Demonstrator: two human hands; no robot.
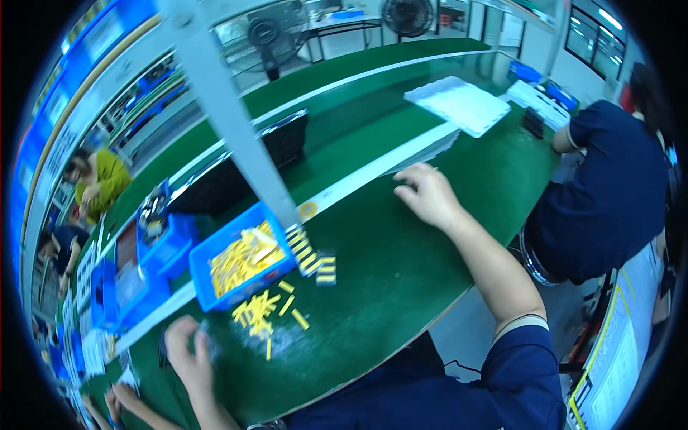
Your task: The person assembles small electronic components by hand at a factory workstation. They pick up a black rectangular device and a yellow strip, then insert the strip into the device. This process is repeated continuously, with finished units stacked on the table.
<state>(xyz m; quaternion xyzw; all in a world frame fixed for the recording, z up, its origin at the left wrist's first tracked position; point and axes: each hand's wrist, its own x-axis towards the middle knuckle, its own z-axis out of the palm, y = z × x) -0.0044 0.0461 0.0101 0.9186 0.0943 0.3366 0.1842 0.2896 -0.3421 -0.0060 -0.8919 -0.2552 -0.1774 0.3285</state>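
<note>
A view looking down from a person's head onto a green workbench, bent by the wide lens. The person's left hand rests at the near left of the bench, fingers curled over something small and dark; what it is, and whether it is truly gripped, is too blurred to tell. Just to the right of that hand lies a loose scatter of small yellow strips, touching the bench. Behind them stands a blue bin heaped with more of the same yellow pieces. A short row of strips on dark holders lies beside the bin. The right hand reaches far across the bench, palm down, fingers loosely bent and holding nothing, its fingertips at the edge of a white rail. A grey upright post cuts across the view and hides part of the bin. At the right edge sits another person in a dark blue shirt, partly cut off. A white tray lies farther back.
</note>
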